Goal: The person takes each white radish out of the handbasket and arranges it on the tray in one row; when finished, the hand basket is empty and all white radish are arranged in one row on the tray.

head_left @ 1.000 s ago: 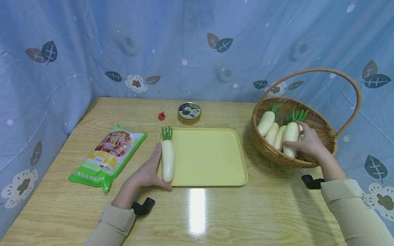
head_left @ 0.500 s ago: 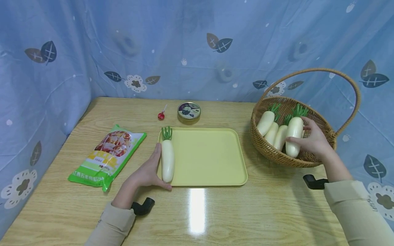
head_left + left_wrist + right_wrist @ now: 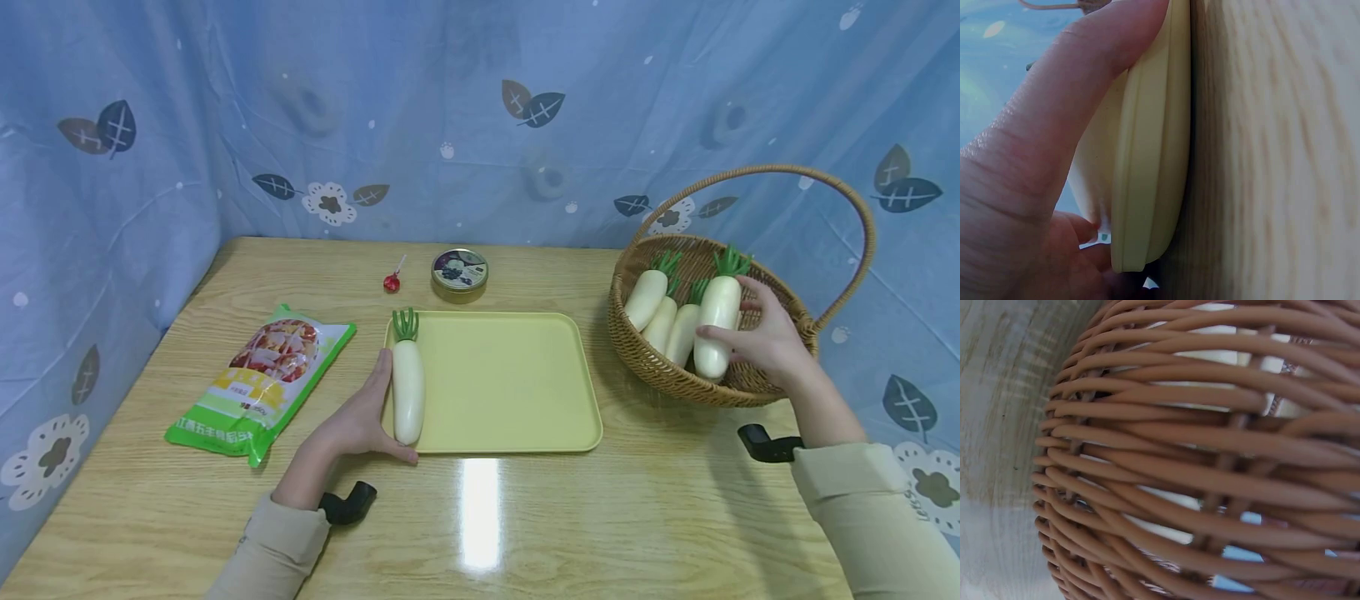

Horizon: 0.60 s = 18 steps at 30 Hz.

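Observation:
My left hand (image 3: pixel 360 421) holds the near left corner of a yellow tray (image 3: pixel 510 383), thumb along the front edge and fingers at the left side. The left wrist view shows the thumb (image 3: pixel 1094 53) against the tray's rim (image 3: pixel 1141 181). A white radish (image 3: pixel 408 392) with a green top lies on the tray beside that hand. In the wicker basket (image 3: pixel 667 379), my right hand (image 3: pixel 768 342) grips another white radish (image 3: pixel 717 312), thumb across its near side. Several more radishes (image 3: pixel 647 300) lie left of it. Only woven basket wall (image 3: pixel 1210 444) fills most of the right wrist view; the hand is hidden there.
A green and white food bag (image 3: pixel 262 379) lies left of the tray. Behind the tray are a red lollipop (image 3: pixel 392 282) and a round tin (image 3: pixel 459 277). The basket's tall handle (image 3: pixel 795 170) arches above it. A blue curtain (image 3: pixel 450 125) hangs behind the table.
My right hand has shifted the gripped radish slightly up and to the right within the basket, away from the other radishes. My left hand and the tray have stayed put.

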Motion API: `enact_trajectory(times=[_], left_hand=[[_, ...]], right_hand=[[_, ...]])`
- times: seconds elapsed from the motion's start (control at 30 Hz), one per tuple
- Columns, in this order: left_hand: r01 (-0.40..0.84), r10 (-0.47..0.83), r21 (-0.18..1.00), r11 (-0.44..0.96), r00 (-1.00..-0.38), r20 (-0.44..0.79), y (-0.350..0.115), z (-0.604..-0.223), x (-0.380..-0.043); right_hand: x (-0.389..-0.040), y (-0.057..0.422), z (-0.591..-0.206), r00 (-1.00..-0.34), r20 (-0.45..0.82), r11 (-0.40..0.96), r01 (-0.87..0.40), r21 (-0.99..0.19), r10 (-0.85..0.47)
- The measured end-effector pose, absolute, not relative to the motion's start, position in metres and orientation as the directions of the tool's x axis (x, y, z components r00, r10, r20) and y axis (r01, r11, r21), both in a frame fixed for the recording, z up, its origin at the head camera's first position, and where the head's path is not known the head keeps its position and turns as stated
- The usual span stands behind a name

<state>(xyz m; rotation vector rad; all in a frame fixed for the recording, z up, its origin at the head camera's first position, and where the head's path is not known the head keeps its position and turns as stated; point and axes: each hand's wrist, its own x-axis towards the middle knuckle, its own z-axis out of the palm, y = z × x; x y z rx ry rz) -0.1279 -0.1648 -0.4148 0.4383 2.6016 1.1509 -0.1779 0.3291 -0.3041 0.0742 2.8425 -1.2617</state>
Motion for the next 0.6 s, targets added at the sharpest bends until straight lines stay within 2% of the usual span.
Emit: enact_trajectory(times=[0.6], left_hand=[[0.159, 0.370, 0.747, 0.645, -0.921, -0.123, -0.167, -0.413, -0.129]], right_hand=[[-0.168, 0.315, -0.293, -0.999, -0.009, 0.629, 0.039, -0.777, 0.052]])
